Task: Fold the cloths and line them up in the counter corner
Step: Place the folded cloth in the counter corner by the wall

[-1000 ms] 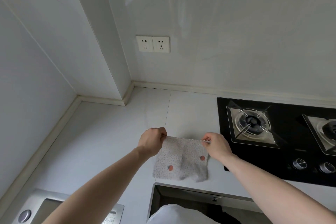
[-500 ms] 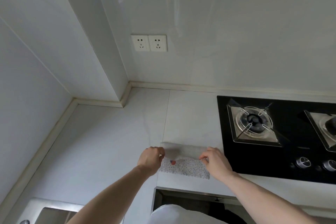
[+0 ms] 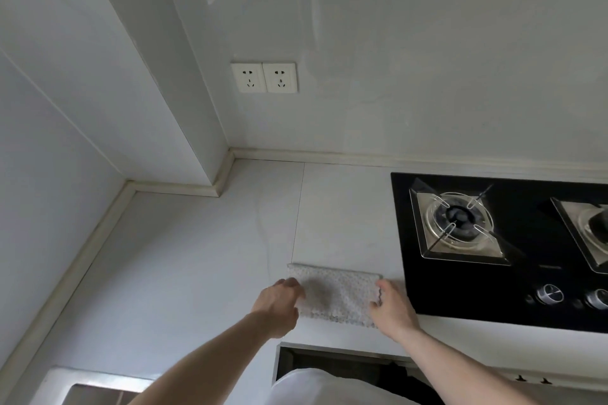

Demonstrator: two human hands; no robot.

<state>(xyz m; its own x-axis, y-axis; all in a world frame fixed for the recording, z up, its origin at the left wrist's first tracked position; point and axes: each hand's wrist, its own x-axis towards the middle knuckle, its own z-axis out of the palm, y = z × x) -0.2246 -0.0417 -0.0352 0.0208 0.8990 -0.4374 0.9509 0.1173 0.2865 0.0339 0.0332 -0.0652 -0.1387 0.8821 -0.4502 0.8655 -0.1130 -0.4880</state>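
Note:
A pale speckled cloth (image 3: 335, 293) lies folded in half on the white counter (image 3: 184, 266), its fold along the far edge, just left of the hob. My left hand (image 3: 279, 302) rests at the cloth's left edge with fingers reaching onto it. At the right edge my right hand (image 3: 391, 306) touches the cloth, fingers slightly bent on it. The cloth's red dots are hidden inside the fold. The counter corner (image 3: 227, 171) is beyond, to the back left.
A black gas hob (image 3: 513, 289) with two burners and knobs sits to the right. A metal sink (image 3: 92, 388) shows at the bottom left. Two wall sockets (image 3: 265, 77) sit above the counter. A wall column juts out at the back left.
The cloth hung from both hands a second ago. It was lowered and folded over onto the counter, and both hands now lie at its side edges.

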